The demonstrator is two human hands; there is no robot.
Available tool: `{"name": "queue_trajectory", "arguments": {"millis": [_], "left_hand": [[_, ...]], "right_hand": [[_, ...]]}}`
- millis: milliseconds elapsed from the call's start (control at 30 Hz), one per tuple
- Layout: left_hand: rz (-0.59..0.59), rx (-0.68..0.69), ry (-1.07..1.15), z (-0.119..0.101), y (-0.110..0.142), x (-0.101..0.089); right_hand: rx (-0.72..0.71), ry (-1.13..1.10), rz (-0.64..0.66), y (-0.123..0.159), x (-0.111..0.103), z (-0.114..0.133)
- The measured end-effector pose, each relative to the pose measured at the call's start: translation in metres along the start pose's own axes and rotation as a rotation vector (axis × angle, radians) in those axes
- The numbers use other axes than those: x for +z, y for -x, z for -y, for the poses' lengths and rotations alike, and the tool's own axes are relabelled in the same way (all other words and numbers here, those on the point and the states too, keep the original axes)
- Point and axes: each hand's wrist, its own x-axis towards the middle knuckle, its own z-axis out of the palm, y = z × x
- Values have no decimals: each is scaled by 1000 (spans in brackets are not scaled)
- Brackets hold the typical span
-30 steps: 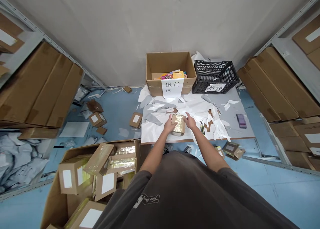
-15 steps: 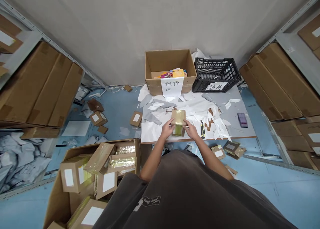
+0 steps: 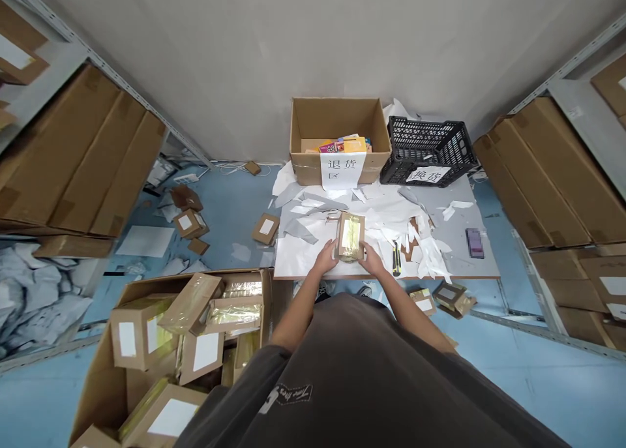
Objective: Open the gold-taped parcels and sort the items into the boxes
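Observation:
Between my two hands is a small taped cardboard box (image 3: 351, 234), with a whitish label under shiny yellowish tape on the side facing me. My left hand (image 3: 327, 257) grips its left side and my right hand (image 3: 370, 259) its right side, near the lower corners. Torn white paper (image 3: 313, 255) is spread on the table beneath. To the right of my right hand lies a black and yellow utility knife (image 3: 396, 259). Brown cardboard scraps and shredded paper (image 3: 430, 255) lie beyond the knife.
At the table's back stand an open carton (image 3: 313, 167) holding colourful packages and a black plastic crate (image 3: 411, 141). A purple phone-like object (image 3: 474, 243) lies at the right. A large carton (image 3: 98, 386) of taped boxes stands at my left. Shelves with cartons (image 3: 83, 154) flank both sides.
The small box has been turned in my hands, so a labelled side now faces up toward me. Both hands have shifted to its lower sides. The camera view has moved slightly.

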Motion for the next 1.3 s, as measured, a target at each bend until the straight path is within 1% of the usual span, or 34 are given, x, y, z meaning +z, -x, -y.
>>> {"name": "queue_trajectory", "arguments": {"millis": [67, 133, 167, 200, 267, 367, 433, 500, 567, 633, 700, 733, 800, 833, 867, 933, 1000, 1067, 1133, 1200, 1233, 1300], "left_hand": [[35, 38, 14, 2, 9, 7], [22, 6, 21, -5, 11, 10], [6, -25, 11, -10, 10, 9], [-12, -52, -7, -16, 9, 6], [-62, -66, -42, -29, 2, -7], [-195, -49, -27, -49, -14, -30], [-256, -70, 2, -58, -29, -41], [-243, -117, 30, -63, -42, -45], [-215, -160, 60, -62, -51, -44], [-250, -125, 85, -54, -51, -39], [-282, 0, 93, -43, -45, -33], [-260, 69, 90, -38, -40, -29], [-182, 150, 83, -29, -31, -22], [-168, 162, 81, -27, -28, -18], [-177, 160, 82, -26, -25, -15], [-236, 154, 91, -28, -23, -13], [-282, 167, 108, -32, -24, -17], [-311, 172, 121, -37, -26, -23], [-365, 138, 127, -42, -31, -29], [-400, 78, 112, -46, -40, -32], [-377, 39, 81, -48, -45, -32], [-256, -52, -14, -50, -55, -30]], "right_hand": [[-32, 20, 49, 17, 11, -3], [-15, 30, 48, 22, 14, 1], [-3, 42, 36, 21, 11, 5], [0, 58, 22, 17, 6, 10], [-30, 96, -22, 5, -13, 21], [-92, 133, -130, -22, -46, 38], [-63, 160, -147, -45, -62, 47], [4, 170, -112, -65, -69, 52], [72, 147, -101, -79, -69, 52], [98, 109, -138, -81, -64, 47], [54, 69, -165, -73, -55, 40], [11, 48, -164, -66, -49, 36], [-62, 7, -135, -51, -36, 31], [-78, -10, -117, -44, -29, 29], [-86, -22, -97, -38, -24, 29], [-90, -35, -55, -32, -18, 31], [-107, -31, -36, -34, -23, 35], [-134, -25, -62, -43, -37, 39], [-149, -26, -100, -59, -52, 41], [-113, -16, -94, -79, -61, 43], [-69, 2, -64, -89, -62, 43], [49, 63, 31, -106, -56, 41]]}}
